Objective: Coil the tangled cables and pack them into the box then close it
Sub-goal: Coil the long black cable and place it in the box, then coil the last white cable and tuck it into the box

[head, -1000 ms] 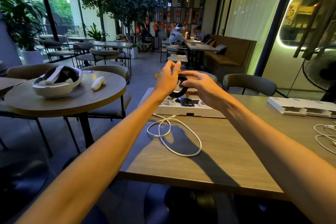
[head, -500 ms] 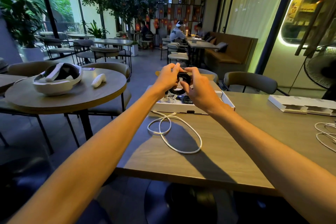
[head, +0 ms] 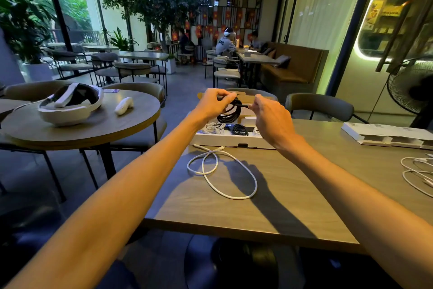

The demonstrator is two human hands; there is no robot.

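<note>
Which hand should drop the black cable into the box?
Left, probably. The left hand grips the black cable coil, which hangs right over the open box. The right hand only pinches the coil's loose end, so it can just let go.

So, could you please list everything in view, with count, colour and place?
coil: one, black, held over the box
box: one, white, open, on the table
packed cables: several, white and black, in box
loose cable: one, white, before box
more cables: count unclear, white, table's right edge
carton: one, white, table's far right
headset: one, white, round table
controller: one, white, beside headset
fan: one, black, far right
left hand: pinches coil
right hand: pinches coil's end
</note>
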